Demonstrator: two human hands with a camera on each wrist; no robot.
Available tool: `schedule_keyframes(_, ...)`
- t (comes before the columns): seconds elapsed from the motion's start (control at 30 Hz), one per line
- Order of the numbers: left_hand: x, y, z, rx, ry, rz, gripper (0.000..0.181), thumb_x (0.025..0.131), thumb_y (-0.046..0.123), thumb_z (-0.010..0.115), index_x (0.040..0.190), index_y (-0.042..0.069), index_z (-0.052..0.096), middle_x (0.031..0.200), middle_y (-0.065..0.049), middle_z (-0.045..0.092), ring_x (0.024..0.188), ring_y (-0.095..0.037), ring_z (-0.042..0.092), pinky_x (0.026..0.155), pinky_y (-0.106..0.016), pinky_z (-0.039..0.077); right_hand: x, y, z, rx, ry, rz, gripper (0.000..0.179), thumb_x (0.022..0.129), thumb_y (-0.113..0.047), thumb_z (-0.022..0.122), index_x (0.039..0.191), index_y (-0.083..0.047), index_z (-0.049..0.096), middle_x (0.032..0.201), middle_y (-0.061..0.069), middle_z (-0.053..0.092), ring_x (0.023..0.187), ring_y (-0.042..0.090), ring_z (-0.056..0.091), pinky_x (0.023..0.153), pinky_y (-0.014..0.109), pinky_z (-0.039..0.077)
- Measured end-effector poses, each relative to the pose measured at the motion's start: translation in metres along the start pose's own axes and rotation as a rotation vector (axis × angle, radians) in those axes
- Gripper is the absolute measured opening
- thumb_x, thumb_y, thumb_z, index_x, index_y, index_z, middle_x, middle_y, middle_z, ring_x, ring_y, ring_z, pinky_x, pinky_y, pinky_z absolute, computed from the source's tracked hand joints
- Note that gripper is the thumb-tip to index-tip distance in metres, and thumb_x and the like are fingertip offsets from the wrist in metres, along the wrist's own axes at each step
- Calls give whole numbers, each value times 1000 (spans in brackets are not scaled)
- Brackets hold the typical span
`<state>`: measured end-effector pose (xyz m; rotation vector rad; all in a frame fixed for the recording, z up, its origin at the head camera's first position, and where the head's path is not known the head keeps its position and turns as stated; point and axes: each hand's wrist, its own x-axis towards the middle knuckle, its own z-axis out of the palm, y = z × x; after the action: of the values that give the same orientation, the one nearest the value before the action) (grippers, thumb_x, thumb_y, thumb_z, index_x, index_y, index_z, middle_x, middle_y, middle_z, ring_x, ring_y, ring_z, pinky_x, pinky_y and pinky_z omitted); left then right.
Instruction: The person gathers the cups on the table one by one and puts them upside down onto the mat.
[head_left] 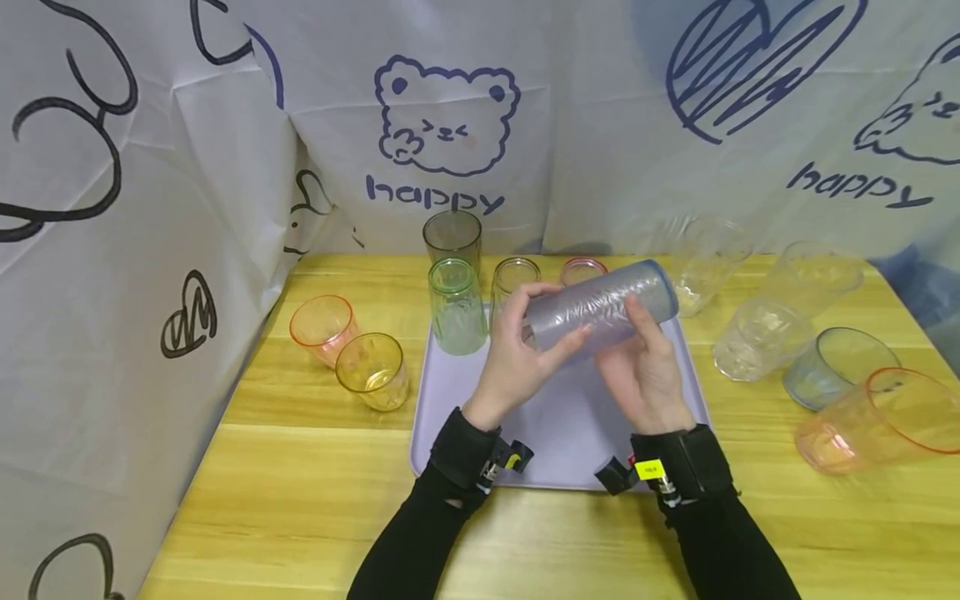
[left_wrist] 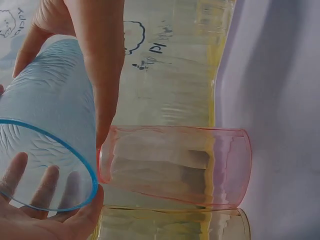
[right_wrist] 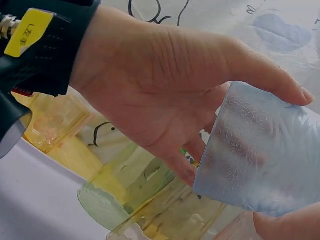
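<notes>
1. Head view: your left hand [head_left: 517,354] and right hand [head_left: 648,371] both grip the blue tumbler [head_left: 592,304], one toward each end. It lies tilted, right end higher, over the lavender tray [head_left: 551,458]. Spread your hold evenly; the curved wall could slip or roll.
2. Left wrist view: the tumbler's blue rim faces the camera, with fingers visible through it. The pink tumbler [left_wrist: 230,170] and yellowish tumbler [left_wrist: 165,225] stand close by in this view; how much gap there is, I can't tell. Turn slowly, so neither gets knocked.
3. Right wrist view: a thumb lies along the blue wall, other fingers partly hidden behind. Use light, steady pressure, and mind the green tumbler [right_wrist: 125,190] behind.
</notes>
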<state>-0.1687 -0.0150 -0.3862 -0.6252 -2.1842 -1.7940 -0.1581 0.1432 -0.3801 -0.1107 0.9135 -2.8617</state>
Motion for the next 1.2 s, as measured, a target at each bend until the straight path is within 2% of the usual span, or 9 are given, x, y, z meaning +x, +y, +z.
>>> schedule_keyframes(0.2, 0, -2, 0, 46, -14, 11, 57, 81, 19, 80, 129, 5, 53, 126, -13, 61, 113, -24, 57, 96, -34, 49, 1, 0, -3, -12, 30, -1, 79, 93, -24, 71, 152, -34, 19, 160, -6, 24, 142, 13, 35, 128, 34, 18)
schedule_keyframes(0.33, -1, -2, 1, 82, -36, 9, 56, 82, 22, 81, 129, 7, 54, 126, -10, 61, 113, -23, 57, 99, -33, 45, 1, -2, -7, -7, 53, -3, 73, 94, -23, 70, 149, -35, 24, 153, -8, 31, 140, 12, 36, 127, 34, 19)
schedule_keyframes(0.5, -3, -1, 2, 111, -59, -3, 55, 84, 24, 80, 131, 11, 55, 128, -8, 59, 116, -20, 56, 99, -30, 45, 3, -8, -9, 8, 51, -18, 56, 96, -22, 68, 140, -28, 34, 136, -8, 44, 129, 11, 43, 122, 29, 25)
schedule_keyframes(0.6, -3, 0, 1, 128, -63, -7, 53, 85, 26, 79, 131, 12, 56, 128, -7, 59, 113, -19, 55, 96, -31, 47, 4, -13, -12, -11, 48, -24, 52, 97, -24, 66, 139, -26, 35, 133, -7, 45, 126, 10, 45, 118, 27, 30)
schedule_keyframes(0.73, -2, -1, -1, 170, -50, 15, 50, 87, 26, 76, 131, 10, 57, 127, -8, 61, 113, -22, 56, 97, -39, 50, 4, -21, -16, -32, 45, -35, 53, 98, -24, 63, 141, -26, 32, 134, -7, 43, 125, 9, 44, 115, 25, 34)
schedule_keyframes(0.83, -2, -3, -4, 220, -36, 26, 49, 89, 27, 74, 131, 8, 57, 129, -9, 60, 118, -24, 56, 104, -44, 48, 5, -28, -20, -9, 49, -57, 49, 98, -21, 62, 139, -25, 36, 129, -7, 46, 121, 9, 47, 112, 25, 35)
schedule_keyframes(1.0, -2, -4, -8, 325, -11, 33, 49, 91, 29, 71, 132, 9, 57, 134, -8, 57, 129, -24, 54, 114, -44, 43, 6, -38, -25, -6, 50, -101, 45, 97, -15, 63, 135, -24, 41, 124, -7, 50, 117, 9, 49, 110, 26, 37)
schedule_keyframes(1.2, -1, -7, -10, 471, 18, 94, 43, 91, 27, 70, 129, 9, 59, 133, -10, 58, 128, -26, 54, 113, -44, 44, 5, -48, -31, -43, 68, -177, 45, 95, -10, 64, 132, -27, 44, 125, -7, 50, 120, 10, 46, 111, 27, 37)
